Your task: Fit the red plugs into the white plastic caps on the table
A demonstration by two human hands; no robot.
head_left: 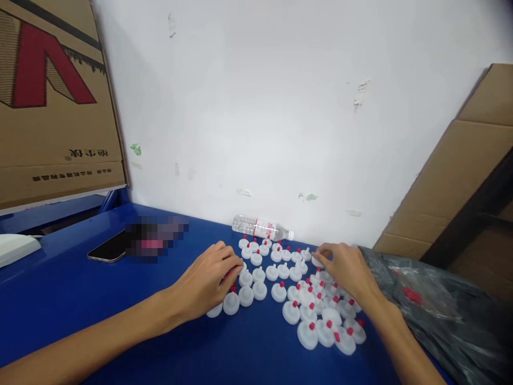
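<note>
Many white round caps with narrow nozzles stand on the blue table, many of them topped with small red tips. My left hand is closed at the left group, its thumb and fingers bent together over a small red tip. A white cap with a red tip stands just below these fingers. At the back of the right group, my right hand pinches a white nozzle cap, partly hidden by the fingers. Bare white nozzles without red tips, such as one white cap, stand between my hands.
A clear plastic bottle lies along the white wall. On the left are a phone, a blurred patch and a white device. A dark plastic bag lies at right. Cardboard stands on both sides, including a printed box.
</note>
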